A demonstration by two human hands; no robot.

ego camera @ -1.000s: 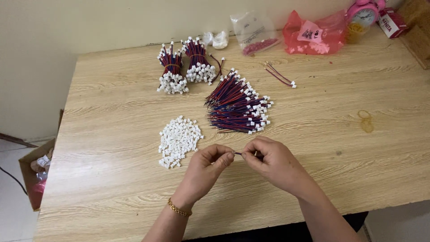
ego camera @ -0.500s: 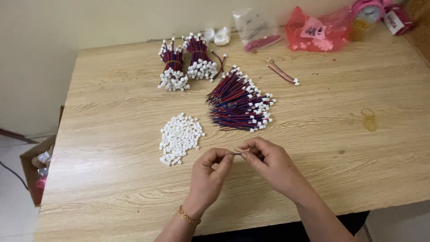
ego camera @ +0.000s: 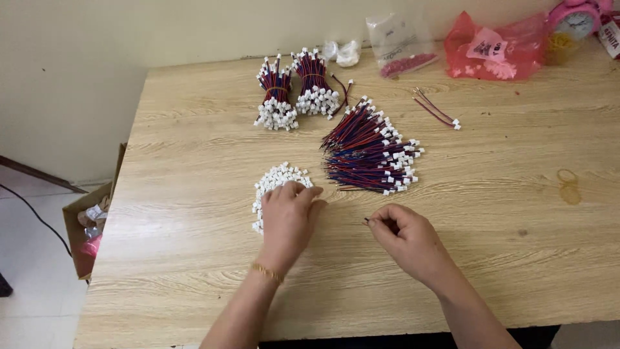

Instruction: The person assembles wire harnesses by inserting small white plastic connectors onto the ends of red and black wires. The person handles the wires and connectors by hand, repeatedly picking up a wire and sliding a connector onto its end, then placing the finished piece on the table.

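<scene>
Head view: left hand spread over white connectors; right hand pinching a wire end.

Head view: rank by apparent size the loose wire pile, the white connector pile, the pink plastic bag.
1. Loose wire pile, the largest.
2. Pink plastic bag; it lies farther from the camera, so the gap is unsure.
3. White connector pile, part hidden under the left hand.

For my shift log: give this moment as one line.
left hand: on white connector pile | right hand: pinching wire end | loose wire heap: beyond the hands
</scene>
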